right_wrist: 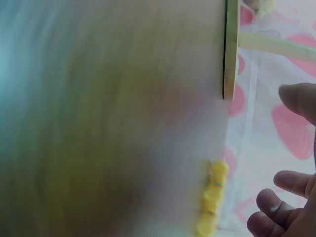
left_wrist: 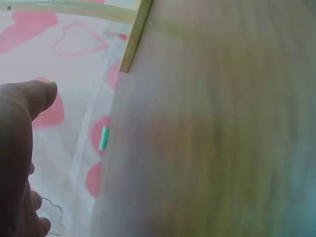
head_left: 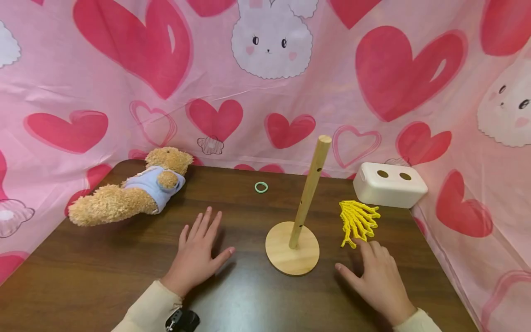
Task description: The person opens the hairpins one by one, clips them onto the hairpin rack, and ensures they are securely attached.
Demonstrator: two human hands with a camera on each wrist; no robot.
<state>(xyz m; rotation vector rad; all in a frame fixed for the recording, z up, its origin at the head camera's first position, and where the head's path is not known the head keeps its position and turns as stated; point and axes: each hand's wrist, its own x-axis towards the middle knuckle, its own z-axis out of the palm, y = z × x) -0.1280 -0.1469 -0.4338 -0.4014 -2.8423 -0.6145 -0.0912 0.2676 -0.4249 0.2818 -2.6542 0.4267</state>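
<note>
My left hand [head_left: 196, 256] is spread over the brown table, fingers straight and thumb out to the right, holding nothing. On the right, my right hand [head_left: 376, 281] holds nothing either, its fingers loosely bent and its index fingertip right at the lower edge of a yellow net-like bundle [head_left: 359, 220]. Between the hands stands a wooden post [head_left: 308, 200] with small holes, upright on a round wooden base [head_left: 286, 251]. A mint-green ring [head_left: 261, 187] lies farther back. In the right wrist view the yellow bundle [right_wrist: 212, 197] shows edge-on, beside the fingers.
A teddy bear [head_left: 145, 186] in a light blue top lies at the back left. At the back right sits a white box [head_left: 390, 186] with two round holes on top. A pink cloth [head_left: 232, 60] with hearts and rabbits hangs behind the table [head_left: 244, 295].
</note>
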